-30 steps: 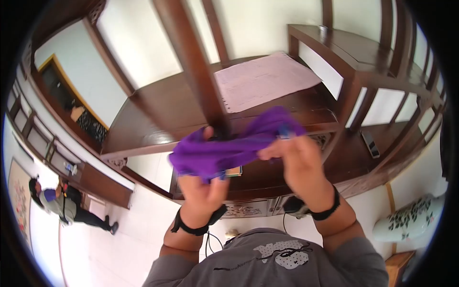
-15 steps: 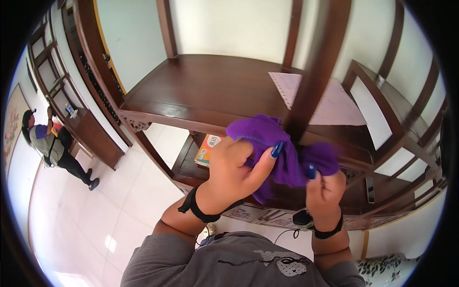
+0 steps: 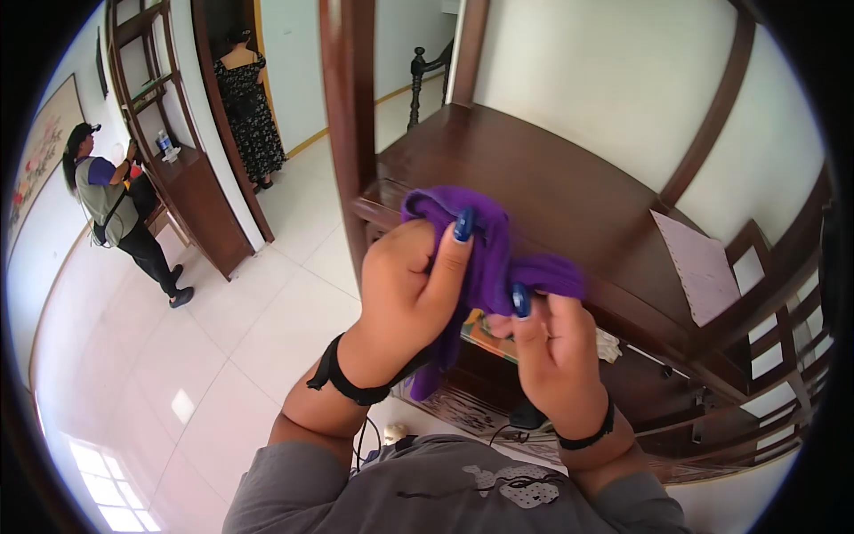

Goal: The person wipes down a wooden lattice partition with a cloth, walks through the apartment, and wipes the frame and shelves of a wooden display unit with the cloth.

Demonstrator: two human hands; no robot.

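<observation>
A bunched purple cloth (image 3: 485,254) hangs between my two hands, in front of the dark wooden shelf unit (image 3: 551,209). My left hand (image 3: 400,285) grips its left part, the thumb pressed on top and the other fingers curled under. My right hand (image 3: 556,351) pinches the right end between thumb and fingers. One fold of the cloth drops below my left hand. Part of an orange book (image 3: 489,338) shows behind the hands on a lower shelf. Each wrist wears a black strap.
A pink sheet (image 3: 698,267) lies on the shelf top at right. A dark upright post (image 3: 351,98) rises at the shelf's left corner. Further left, a person in a cap (image 3: 111,196) stands by another cabinet (image 3: 200,205). Another person in a dark dress (image 3: 249,107) stands in a doorway.
My view has turned left, so the shelf and pink sheet sit further right and the person in the doorway shows. My hands have come closer together, still holding the cloth.
</observation>
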